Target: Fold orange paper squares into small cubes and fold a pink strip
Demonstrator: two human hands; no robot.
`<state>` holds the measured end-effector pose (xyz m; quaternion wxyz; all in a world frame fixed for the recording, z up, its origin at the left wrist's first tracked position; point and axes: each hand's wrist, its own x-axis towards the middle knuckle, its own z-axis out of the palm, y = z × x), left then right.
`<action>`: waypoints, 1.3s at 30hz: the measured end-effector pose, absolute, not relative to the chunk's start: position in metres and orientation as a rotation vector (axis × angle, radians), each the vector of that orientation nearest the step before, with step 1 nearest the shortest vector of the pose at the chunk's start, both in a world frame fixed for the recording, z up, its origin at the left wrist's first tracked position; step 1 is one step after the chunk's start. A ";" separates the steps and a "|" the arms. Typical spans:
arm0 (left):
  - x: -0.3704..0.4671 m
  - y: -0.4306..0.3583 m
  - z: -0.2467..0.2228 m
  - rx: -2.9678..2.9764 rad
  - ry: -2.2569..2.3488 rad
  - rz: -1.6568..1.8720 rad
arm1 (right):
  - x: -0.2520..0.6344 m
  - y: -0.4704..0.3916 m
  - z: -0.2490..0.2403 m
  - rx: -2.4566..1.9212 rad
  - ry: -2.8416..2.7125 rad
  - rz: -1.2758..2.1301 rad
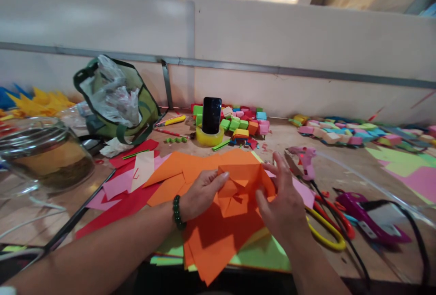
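Note:
An orange folded paper (242,174) with raised sides, like an open box, is between my hands. My left hand (201,193) pinches its left edge between thumb and fingers; a green bead bracelet is on that wrist. My right hand (283,202) is at the right side of the folded paper, fingers and thumb spread apart around its corner. Beneath lie loose orange sheets (218,236), over green sheets (264,255). Red and pink sheets (119,183) lie to the left.
A phone (211,115) stands in a yellow tape roll (209,137), before small colored paper blocks (235,124). On the right are a pink glue gun (307,162), scissors (329,231) and a purple device (371,222). At left are a glass pot (47,154) and green bag (148,104).

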<state>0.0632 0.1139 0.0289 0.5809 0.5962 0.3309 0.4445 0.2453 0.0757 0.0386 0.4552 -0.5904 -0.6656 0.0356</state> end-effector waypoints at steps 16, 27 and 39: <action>0.058 0.116 0.027 1.527 0.692 0.815 | 0.286 0.080 0.058 -1.393 -1.489 1.106; 0.058 0.112 0.032 1.981 1.068 1.017 | 0.255 0.077 0.052 -1.540 -1.653 0.691; 0.057 0.113 0.027 2.507 1.200 0.946 | 0.241 0.078 0.041 -1.433 -1.664 0.555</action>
